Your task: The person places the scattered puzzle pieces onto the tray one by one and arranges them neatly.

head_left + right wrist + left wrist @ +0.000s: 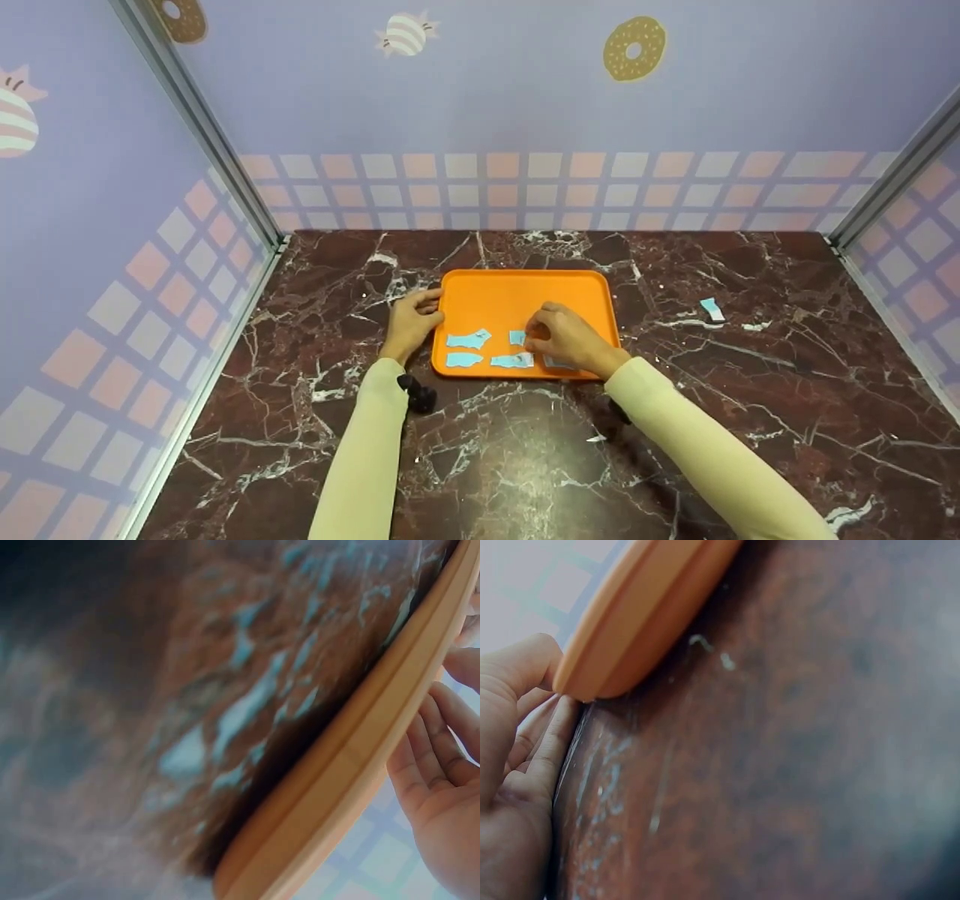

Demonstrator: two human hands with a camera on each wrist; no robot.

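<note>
The orange tray (525, 289) lies flat on the table. At its left rim my left hand (412, 322) holds the edge, with the thumb and fingers meeting the rim in the left wrist view. Above the tray's front right part my right hand (566, 337) pinches a small light-blue torn paper piece (517, 337) between thumb and fingertips. Other torn pieces lie on the tray: an upper left strip (466, 340), a lower left strip (463, 360) and a middle strip (512, 361). One more piece (556, 363) is partly hidden under my right hand. The tray hides the paper in the right wrist view.
Off to the right, another blue-and-white paper scrap (712, 310) lies on the dark red marbled table (750, 390). Patterned panels (517, 112) stand behind the table and along both sides.
</note>
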